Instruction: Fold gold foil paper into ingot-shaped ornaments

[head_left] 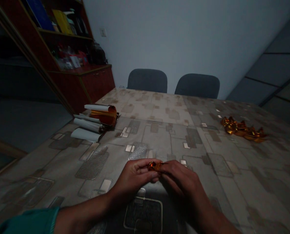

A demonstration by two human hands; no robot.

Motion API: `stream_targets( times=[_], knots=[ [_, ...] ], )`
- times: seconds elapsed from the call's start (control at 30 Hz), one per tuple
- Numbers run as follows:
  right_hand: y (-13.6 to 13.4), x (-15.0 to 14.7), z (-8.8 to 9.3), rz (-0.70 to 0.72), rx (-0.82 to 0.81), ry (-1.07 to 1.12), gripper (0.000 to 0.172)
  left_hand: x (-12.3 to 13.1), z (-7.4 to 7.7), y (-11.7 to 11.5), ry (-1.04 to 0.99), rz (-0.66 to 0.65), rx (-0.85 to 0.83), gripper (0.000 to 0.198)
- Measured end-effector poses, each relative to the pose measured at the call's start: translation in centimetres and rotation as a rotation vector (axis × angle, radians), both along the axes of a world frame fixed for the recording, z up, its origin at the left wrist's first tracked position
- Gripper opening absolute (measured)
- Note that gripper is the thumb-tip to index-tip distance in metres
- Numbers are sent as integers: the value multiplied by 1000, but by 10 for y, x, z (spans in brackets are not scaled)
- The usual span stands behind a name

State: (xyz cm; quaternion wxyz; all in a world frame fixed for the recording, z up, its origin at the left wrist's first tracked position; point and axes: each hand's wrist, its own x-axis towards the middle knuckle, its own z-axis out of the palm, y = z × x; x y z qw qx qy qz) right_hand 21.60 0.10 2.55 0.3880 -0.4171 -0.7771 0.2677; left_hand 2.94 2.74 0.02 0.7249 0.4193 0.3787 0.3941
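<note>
My left hand (134, 177) and my right hand (180, 178) meet low over the near middle of the table (159, 130). Both pinch a small piece of shiny orange foil (154, 166) between their fingertips. The fingers of each hand are curled in around it. Most of the foil piece is hidden by my fingers. A teal sleeve covers my left forearm at the bottom left.
Rolled white and orange foil sheets (96, 122) lie at the table's left edge. A pile of folded orange foil pieces (242, 129) sits at the right. Two dark chairs (174, 83) stand at the far side, and a red-brown shelf unit (69, 48) is on the left.
</note>
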Motion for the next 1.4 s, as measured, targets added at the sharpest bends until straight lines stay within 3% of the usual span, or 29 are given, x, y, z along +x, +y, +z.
stream_targets(
  times=[0.33, 0.63, 0.87, 1.13, 1.23, 1.4],
  knots=[
    [-2, 3, 3, 33, 26, 25, 33, 2, 7, -1, 11, 50, 138, 31],
    [0, 0, 4, 44, 50, -17, 31, 1, 5, -2, 4, 37, 128, 30],
    [-2, 4, 4, -104, 82, 60, 29, 3, 7, -1, -65, 56, 172, 29],
    [-1, -1, -1, -45, 270, -194, 25, 2, 4, -3, 7, 30, 153, 29],
    [-1, -2, -1, -33, 252, -215, 24, 2, 4, -2, 9, 14, 122, 30],
    [-2, 3, 6, -46, 181, -74, 24, 2, 4, -2, 4, 7, 149, 32]
  ],
)
